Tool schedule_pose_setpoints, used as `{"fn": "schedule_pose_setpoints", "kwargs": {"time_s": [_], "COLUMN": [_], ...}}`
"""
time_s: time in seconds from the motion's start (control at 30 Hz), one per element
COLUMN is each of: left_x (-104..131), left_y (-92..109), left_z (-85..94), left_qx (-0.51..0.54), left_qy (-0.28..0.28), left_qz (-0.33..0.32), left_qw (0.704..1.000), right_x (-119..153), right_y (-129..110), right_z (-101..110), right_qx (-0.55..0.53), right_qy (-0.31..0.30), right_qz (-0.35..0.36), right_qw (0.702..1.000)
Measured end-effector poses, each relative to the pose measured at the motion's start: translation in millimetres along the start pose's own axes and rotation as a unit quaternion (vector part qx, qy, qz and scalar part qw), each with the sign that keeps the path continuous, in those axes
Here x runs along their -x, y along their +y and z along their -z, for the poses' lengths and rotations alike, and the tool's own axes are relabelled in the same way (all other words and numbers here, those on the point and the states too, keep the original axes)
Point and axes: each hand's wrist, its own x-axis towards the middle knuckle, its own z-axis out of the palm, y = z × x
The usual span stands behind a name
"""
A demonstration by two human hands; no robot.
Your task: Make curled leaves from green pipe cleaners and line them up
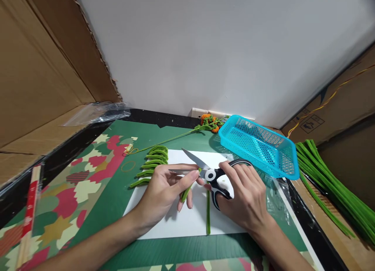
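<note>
My right hand (pixel 244 185) grips black-and-white scissors (pixel 210 174), its fingers through the handles. The scissor blades are spread apart and reach leftward to my left hand (pixel 172 185). Between thumb and fingers, my left hand pinches a short green pipe cleaner (pixel 185 193), whose upper end is close to the blades. Whether the blades touch it, I cannot tell. Another green pipe cleaner piece (pixel 208 214) lies straight on the white sheet (pixel 164 222) below the scissors. Several bent green pipe cleaner pieces (pixel 156 161) are lined up at the sheet's left side.
A blue perforated basket (pixel 259 161) stands at the back right. Behind the sheet lies a long green stem with orange flowers (pixel 206 120). Long green pipe cleaners (pixel 331 189) are bundled on cardboard at right. A rubber band (pixel 128 166) and a clear plastic bag (pixel 96 113) are on the left.
</note>
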Motion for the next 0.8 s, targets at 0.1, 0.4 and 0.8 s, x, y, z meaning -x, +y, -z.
{"fn": "schedule_pose_setpoints", "kwargs": {"time_s": [0.1, 0.4, 0.8], "left_x": [2, 4, 14], "left_y": [2, 2, -10], "left_z": [2.8, 7.5, -7.8], "left_qx": [0.000, -0.012, -0.077], "left_qy": [-0.024, -0.061, 0.024], "left_qz": [-0.004, -0.029, -0.073], "left_qw": [1.000, 0.998, 0.994], "right_x": [2, 8, 3], "right_y": [-1, -5, -17], "right_z": [-2, -5, 0], "right_qx": [-0.007, -0.056, 0.031], "right_qy": [-0.006, -0.013, -0.018], "right_qz": [-0.002, -0.008, -0.034], "right_qw": [1.000, 0.998, 0.999]}}
